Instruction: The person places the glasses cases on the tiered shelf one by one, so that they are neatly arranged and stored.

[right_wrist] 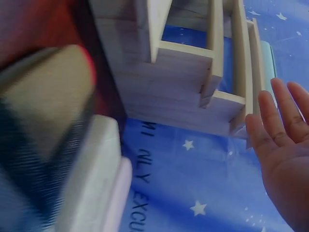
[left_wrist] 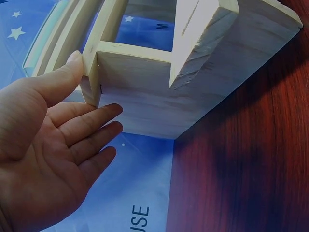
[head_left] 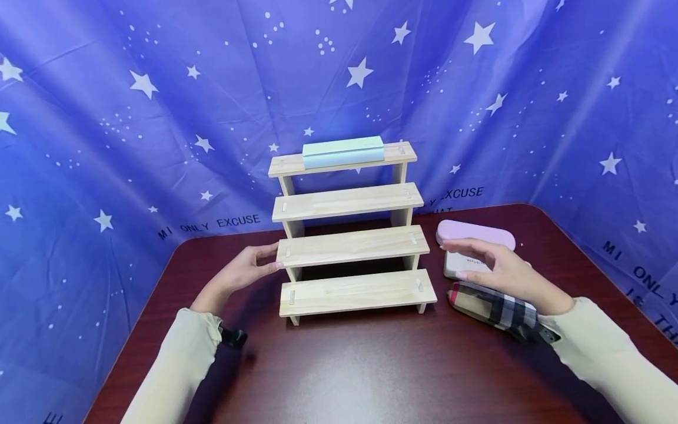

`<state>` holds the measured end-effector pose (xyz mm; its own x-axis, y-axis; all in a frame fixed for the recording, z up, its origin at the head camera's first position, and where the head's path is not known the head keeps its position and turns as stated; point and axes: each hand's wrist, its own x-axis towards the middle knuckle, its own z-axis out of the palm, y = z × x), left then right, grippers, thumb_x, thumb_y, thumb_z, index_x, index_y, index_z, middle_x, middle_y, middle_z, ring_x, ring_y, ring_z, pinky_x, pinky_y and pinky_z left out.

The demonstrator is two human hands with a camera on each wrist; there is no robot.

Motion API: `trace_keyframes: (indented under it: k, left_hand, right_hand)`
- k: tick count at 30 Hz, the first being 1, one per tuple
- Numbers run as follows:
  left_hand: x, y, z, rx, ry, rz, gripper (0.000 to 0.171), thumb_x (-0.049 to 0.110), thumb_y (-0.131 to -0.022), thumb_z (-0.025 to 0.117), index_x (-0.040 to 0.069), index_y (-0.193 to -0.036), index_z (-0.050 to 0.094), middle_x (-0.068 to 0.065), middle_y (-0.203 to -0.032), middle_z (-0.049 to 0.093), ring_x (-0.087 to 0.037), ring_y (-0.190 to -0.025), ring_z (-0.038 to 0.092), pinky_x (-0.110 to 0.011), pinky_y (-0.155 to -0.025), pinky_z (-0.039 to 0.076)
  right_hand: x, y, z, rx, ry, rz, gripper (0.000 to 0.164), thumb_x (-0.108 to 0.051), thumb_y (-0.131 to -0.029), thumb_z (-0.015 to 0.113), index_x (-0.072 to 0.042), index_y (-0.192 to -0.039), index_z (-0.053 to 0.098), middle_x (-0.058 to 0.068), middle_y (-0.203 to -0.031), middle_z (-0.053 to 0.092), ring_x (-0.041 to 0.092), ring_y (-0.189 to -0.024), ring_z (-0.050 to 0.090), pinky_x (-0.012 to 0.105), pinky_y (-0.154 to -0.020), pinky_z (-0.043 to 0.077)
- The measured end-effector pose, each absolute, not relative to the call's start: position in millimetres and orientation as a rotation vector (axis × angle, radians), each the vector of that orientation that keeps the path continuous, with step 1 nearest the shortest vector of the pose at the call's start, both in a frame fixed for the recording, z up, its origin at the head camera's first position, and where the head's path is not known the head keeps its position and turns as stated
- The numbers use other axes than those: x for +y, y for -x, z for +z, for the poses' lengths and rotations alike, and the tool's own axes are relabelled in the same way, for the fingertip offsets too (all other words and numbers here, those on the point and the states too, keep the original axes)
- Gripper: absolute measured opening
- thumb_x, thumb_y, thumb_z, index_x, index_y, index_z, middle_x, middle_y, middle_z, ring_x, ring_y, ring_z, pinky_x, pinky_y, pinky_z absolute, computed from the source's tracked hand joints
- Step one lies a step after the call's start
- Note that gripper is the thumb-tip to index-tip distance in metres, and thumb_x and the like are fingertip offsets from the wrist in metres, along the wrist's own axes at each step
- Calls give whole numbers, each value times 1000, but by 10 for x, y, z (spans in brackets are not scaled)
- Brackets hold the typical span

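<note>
A four-tier wooden step shelf (head_left: pixel 352 247) stands upright at the middle of the dark red table. My left hand (head_left: pixel 241 272) is at its left side, holding the end of the second board from the bottom, thumb on one face and index finger behind; the other fingers (left_wrist: pixel 99 137) extend loosely. To the right, my right hand (head_left: pixel 503 272) hovers with relaxed fingers, holding nothing, over a white case (head_left: pixel 453 267) and a plaid pouch (head_left: pixel 492 306). Behind the white case lies a lilac case (head_left: pixel 477 229), partly covered by that hand in the head view.
A pale blue-green box (head_left: pixel 344 154) lies lengthwise on the top tier. The three lower boards are bare. Behind the table (head_left: pixel 339 371) hangs a blue curtain (head_left: pixel 212 88) with white stars, close to the shelf's back.
</note>
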<state>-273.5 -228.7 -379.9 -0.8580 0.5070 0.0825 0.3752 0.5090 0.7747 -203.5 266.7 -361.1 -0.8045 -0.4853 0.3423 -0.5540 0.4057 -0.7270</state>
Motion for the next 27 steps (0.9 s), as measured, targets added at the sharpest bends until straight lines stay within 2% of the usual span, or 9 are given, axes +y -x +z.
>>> trace_keyframes:
  k: [6, 15, 22, 25, 27]
  left_hand:
    - [-2300, 2709, -3778, 2630, -752, 1243, 56, 11, -91, 62, -13, -136, 39, -27, -136, 46, -32, -128, 40, -51, -104, 33]
    - [-2277, 2723, -3793, 2610, -745, 1259, 56, 11, -91, 63, -12, -136, 39, -26, -136, 46, -32, -129, 39, -50, -105, 32]
    - [-2261, 2730, -3783, 2618, -746, 1259, 57, 11, -90, 63, -13, -135, 39, -27, -136, 45, -33, -129, 38, -50, -105, 32]
    - [-2267, 2737, -3790, 2610, -750, 1266, 57, 10, -90, 63, -13, -136, 39, -27, -136, 44, -33, -129, 38, -50, -105, 32]
    - [-2275, 2738, -3796, 2608, -754, 1268, 57, 10, -91, 63, -13, -136, 38, -27, -137, 44, -32, -129, 38, -50, -105, 32]
  right_hand:
    - [2808, 1886, -3804, -2553, -942, 1386, 50, 4, -82, 67, -2, -129, 54, -3, -128, 58, -2, -118, 50, 10, -94, 38]
    - [3099, 1692, -4003, -2646, -894, 1479, 52, 6, -85, 62, -5, -134, 49, 7, -131, 57, 0, -120, 49, 14, -91, 43]
    - [3253, 1578, -4129, -2741, -830, 1373, 53, 0, -83, 66, -7, -133, 50, 9, -128, 57, -2, -116, 50, 11, -88, 41]
    - [3307, 1557, -4180, -2730, -831, 1360, 54, 2, -81, 67, -4, -132, 51, 13, -126, 59, 2, -114, 53, 11, -88, 42]
    - [3342, 1545, -4208, -2734, -778, 1368, 54, 0, -81, 69, -4, -132, 51, 11, -126, 59, 1, -113, 53, 10, -87, 41]
